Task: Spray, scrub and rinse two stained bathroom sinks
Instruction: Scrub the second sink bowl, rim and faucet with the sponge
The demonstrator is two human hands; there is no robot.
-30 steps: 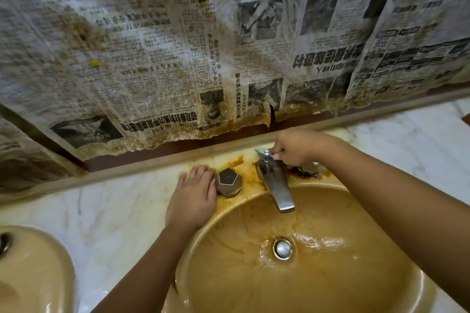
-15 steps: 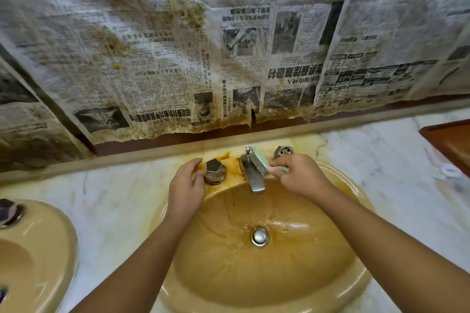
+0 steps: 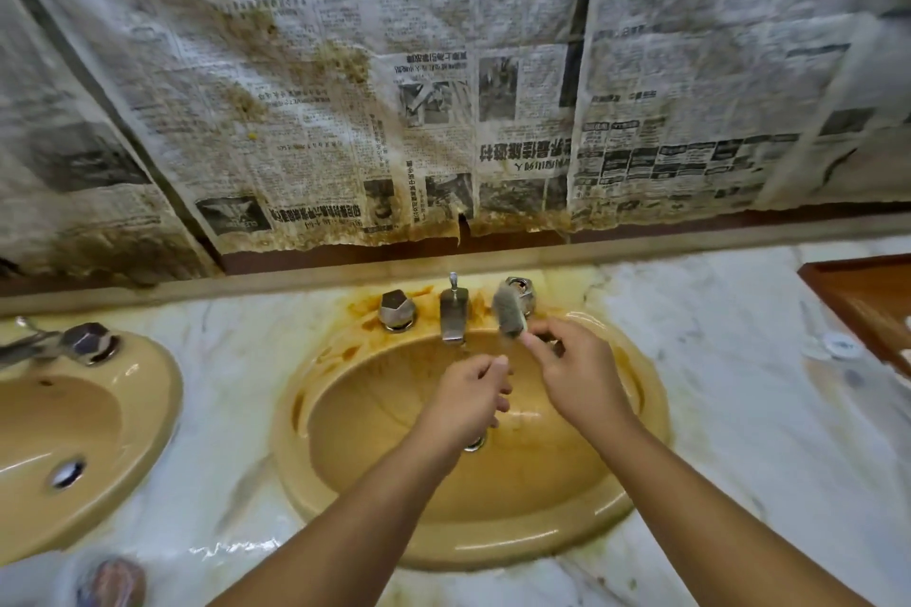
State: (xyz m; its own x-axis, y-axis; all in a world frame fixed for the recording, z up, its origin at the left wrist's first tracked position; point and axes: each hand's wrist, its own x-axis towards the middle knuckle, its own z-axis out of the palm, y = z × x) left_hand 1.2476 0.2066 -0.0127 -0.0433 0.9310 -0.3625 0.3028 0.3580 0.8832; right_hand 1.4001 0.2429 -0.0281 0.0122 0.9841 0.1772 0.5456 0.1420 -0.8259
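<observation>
The stained sink [image 3: 305,414], a tan oval basin set in the marble table [image 3: 231,360], has rust-orange streaks along its back rim around the hexagonal tap handle [image 3: 397,308] and the spout [image 3: 453,315]. Above the basin, the right hand [image 3: 577,375] pinches a blurred grey scrub pad [image 3: 508,315] beside the spout. The left hand [image 3: 468,397] hangs with its fingers curled, nothing visible in them. A second tan sink [image 3: 157,409] sits to the left.

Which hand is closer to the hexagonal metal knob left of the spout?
Left. The left hand hovers over the stained yellow sink, front-right of the hexagonal metal knob; the right hand is beyond the metal spout, holding a grey brush.
</observation>
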